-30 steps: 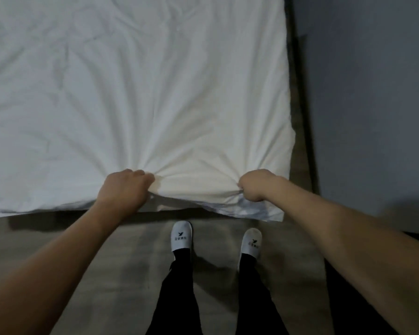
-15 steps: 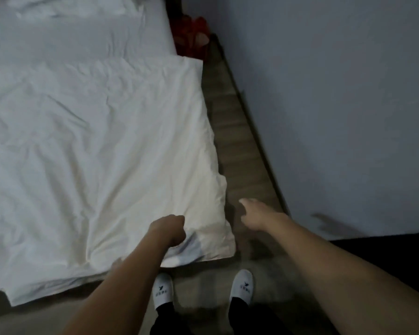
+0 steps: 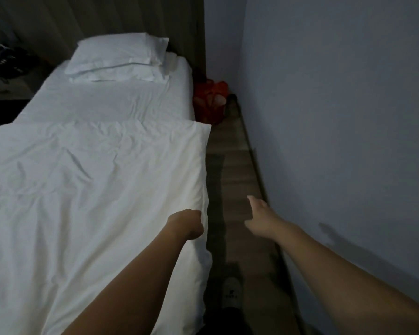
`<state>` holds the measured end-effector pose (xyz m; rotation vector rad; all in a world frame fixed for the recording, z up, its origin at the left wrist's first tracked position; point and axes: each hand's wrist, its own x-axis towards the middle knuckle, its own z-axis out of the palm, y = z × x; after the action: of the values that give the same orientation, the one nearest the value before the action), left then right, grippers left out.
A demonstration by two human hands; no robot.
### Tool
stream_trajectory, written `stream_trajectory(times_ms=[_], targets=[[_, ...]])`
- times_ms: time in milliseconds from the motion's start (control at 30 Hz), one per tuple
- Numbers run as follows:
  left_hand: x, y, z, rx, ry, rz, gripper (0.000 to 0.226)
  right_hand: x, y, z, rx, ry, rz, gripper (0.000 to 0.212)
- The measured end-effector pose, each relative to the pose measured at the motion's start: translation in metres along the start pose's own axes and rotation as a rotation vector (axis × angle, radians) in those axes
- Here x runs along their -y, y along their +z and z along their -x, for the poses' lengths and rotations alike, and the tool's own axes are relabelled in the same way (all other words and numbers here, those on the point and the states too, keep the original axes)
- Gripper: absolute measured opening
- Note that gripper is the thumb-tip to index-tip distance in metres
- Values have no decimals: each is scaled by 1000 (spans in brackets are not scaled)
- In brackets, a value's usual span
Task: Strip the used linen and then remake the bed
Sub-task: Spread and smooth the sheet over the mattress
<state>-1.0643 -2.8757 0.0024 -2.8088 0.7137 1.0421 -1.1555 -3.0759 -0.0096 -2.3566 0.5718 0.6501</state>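
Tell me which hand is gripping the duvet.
The left hand, fingers curled on the duvet at its right edge. The right hand hangs open over the floor, holding nothing.

One white rectangular pillow [image 3: 117, 59] at the far end of the bed. One white crumpled duvet [image 3: 87, 201] spread over the near part. One white fitted sheet [image 3: 111, 102] showing between them. One red crinkled plastic bag [image 3: 209, 100] on the floor, far right. One white slipper [image 3: 231, 293] near. Two bare hands: left hand [image 3: 186, 224], right hand [image 3: 260, 220].
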Motion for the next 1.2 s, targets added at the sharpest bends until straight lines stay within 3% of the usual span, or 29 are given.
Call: stream_trajectory(times_ms=[100,267,500,633,800,933,1100,1200], targets=[[-11,-21,-51,59,-10,-94,37,2,-42,-47,3,-2,-26,87],[-27,-79,-122,156,-16,-24,39,7,-110,-121,36,-12,15,92],[-15,-178,-226,-41,-180,132,38,40,-205,-255,93,-95,93,91],[0,-202,-271,-135,-300,304,53,77,-238,-336,173,-151,183,90],[24,-202,-346,-228,-417,539,75,134,-244,-454,296,-194,255,83],[42,-184,-430,-165,-500,616,83,164,-221,-571,336,-207,243,77],[46,-150,-514,-35,-581,641,89,164,-178,-704,425,-132,227,92],[46,-135,-549,56,-655,686,91,173,-164,-759,482,-83,227,117]])
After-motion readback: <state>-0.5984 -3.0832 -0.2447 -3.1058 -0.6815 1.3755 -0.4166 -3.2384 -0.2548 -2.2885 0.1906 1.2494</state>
